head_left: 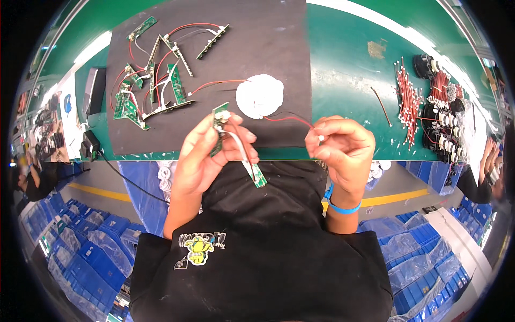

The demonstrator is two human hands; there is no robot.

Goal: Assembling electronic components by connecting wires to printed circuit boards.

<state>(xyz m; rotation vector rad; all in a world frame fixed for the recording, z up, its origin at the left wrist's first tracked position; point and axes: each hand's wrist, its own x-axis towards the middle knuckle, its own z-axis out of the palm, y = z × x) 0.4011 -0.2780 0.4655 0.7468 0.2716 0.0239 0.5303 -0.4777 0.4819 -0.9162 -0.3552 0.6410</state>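
Observation:
My left hand is closed around a green circuit board. Fingers cover its middle, so I cannot tell whether the upper and lower green parts are one board or two. A white and dark wire lead loops along it. On the right, my right hand pinches a red and black wire close to its small white connector. That wire runs to a white round part lying on the black mat, just beyond both hands. Connector and board are apart.
Several wired circuit boards lie tangled on the black mat at the far left. Bundled red wires and black-and-white round parts sit at the right. A dark cable hangs off the bench's left side.

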